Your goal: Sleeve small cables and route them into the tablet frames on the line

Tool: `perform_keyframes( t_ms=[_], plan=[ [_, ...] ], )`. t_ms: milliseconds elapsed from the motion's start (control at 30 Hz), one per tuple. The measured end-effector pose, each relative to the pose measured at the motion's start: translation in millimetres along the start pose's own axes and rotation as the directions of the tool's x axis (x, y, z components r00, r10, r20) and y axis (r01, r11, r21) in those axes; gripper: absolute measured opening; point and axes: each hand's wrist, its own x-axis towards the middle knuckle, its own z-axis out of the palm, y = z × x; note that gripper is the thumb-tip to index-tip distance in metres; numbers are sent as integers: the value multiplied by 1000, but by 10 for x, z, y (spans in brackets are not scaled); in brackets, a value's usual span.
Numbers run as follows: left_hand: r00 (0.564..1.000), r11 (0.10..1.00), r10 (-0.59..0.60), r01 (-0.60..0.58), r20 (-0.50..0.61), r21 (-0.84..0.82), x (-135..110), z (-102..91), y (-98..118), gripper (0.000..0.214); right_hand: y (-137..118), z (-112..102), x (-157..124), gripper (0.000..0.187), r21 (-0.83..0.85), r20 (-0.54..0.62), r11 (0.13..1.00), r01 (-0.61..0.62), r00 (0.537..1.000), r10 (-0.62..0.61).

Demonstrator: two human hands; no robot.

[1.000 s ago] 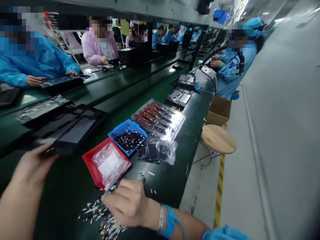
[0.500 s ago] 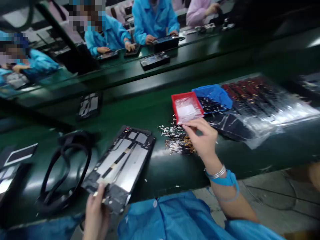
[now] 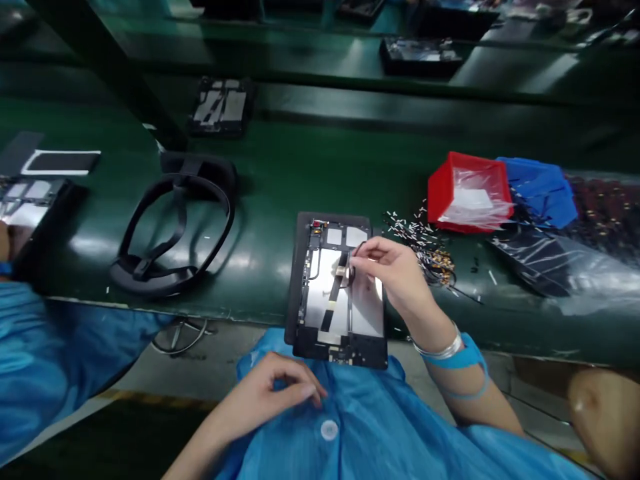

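An opened tablet body [image 3: 330, 287], its silver plates and boards showing, lies across the near edge of the green bench [image 3: 280, 173] in front of me. My right hand [image 3: 395, 273] hovers over its upper middle, fingers pinched on a small dark part I cannot make out, next to a flat ribbon cable. My left hand [image 3: 280, 387] rests below the tablet on my blue smock, fingers curled loosely and holding nothing I can see. A heap of tiny metal parts [image 3: 425, 250] lies just right of the tablet.
A red bin [image 3: 467, 193] with a clear bag, a blue bin [image 3: 540, 190] and plastic bags [image 3: 545, 263] stand to the right. A black strap loop [image 3: 170, 233] lies left. More tablet bodies [image 3: 220, 107] sit farther back. A co-worker's blue sleeve [image 3: 55, 347] is at far left.
The view has swung left and down. The tablet has come to lie straight in front of me. My right hand moved from the parts heap onto the tablet; my left hand let go.
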Motion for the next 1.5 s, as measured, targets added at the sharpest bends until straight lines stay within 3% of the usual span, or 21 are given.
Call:
perform_keyframes(
  t_ms=[33, 67, 100, 167, 200, 267, 367, 600, 833, 1000, 1133, 1233, 1500],
  plan=[
    [982, 973, 171, -157, -79, 167, -3, -87, 74, 25, 21, 90, 12, 15, -19, 27, 1000, -20, 999, 20],
    [924, 893, 353, -286, -148, 348, 14, -175, 138, 20, 48, 172, 26, 14, -44, 39, 999, -28, 999, 30],
    [836, 771, 516, -357, -188, 528, 48, -264, 186, 17, 78, 243, 41, 12, -70, 38, 997, -29, 999, 32],
    [682, 476, 718, -338, -137, 812, 161, -430, 223, 17, 143, 351, 69, 9, -122, 17, 992, -27, 999, 29],
    [654, 338, 754, -294, -70, 894, 229, -503, 217, 18, 174, 388, 80, 8, -147, 4, 989, -29, 1000, 30],
    [674, 137, 736, -228, 55, 964, 353, -618, 177, 23, 220, 436, 89, 7, -205, -22, 978, -46, 999, 42],
    [729, 3, 665, -222, 164, 975, 459, -713, 124, 29, 244, 471, 69, 4, -310, -52, 949, -64, 997, 50],
    [753, -102, 609, -240, 251, 965, 497, -751, 139, 35, 238, 509, -7, 4, -444, -117, 893, -68, 993, 18],
    [750, -115, 611, -234, 254, 965, 527, -731, 141, 32, 204, 447, -41, 8, -515, -136, 855, -58, 991, -15],
    [754, -98, 615, -219, 232, 971, 545, -708, 167, 30, 128, 336, 54, 6, -618, -37, 785, -33, 999, 12],
    [761, -97, 601, -235, 246, 967, 544, -678, 182, 33, 131, 277, 170, 7, -612, 40, 790, -37, 996, 77],
    [752, -96, 605, -259, 262, 961, 553, -647, 181, 36, 135, 269, 214, 7, -622, 56, 782, -45, 993, 102],
    [777, -171, 551, -254, 306, 952, 619, -672, 195, 39, 124, 313, 187, 6, -663, 32, 748, -35, 997, 75]
  ],
)
